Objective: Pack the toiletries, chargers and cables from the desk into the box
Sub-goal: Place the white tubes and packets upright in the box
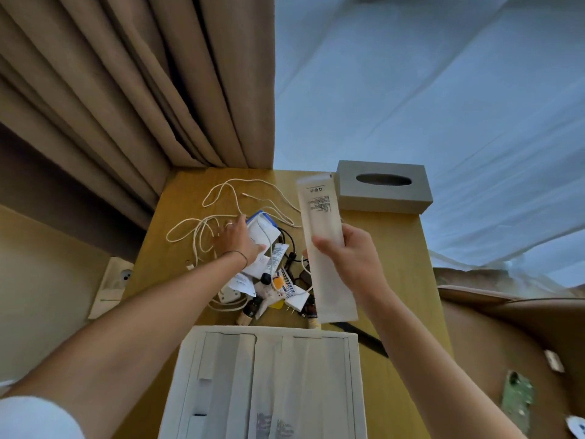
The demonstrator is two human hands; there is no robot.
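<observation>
My right hand (345, 251) grips a long white tube (321, 217) and holds it upright above the wooden desk (405, 258). My left hand (235, 237) lies with fingers spread on a white pouch with a blue edge (262, 228), beside loose white cables (221, 204). In the middle of the desk is a heap of small tubes (278, 256), dark bottles (251, 308), white chargers (297, 301) and black cables (289, 255). The white box (269, 375) stands open at the desk's near edge.
A grey tissue box (383, 190) sits at the desk's far right corner. Beige curtains (126, 90) hang behind on the left, with a wall socket (117, 280) below them. A bed with white sheets (443, 90) lies to the right, and brown cardboard (522, 343) at lower right.
</observation>
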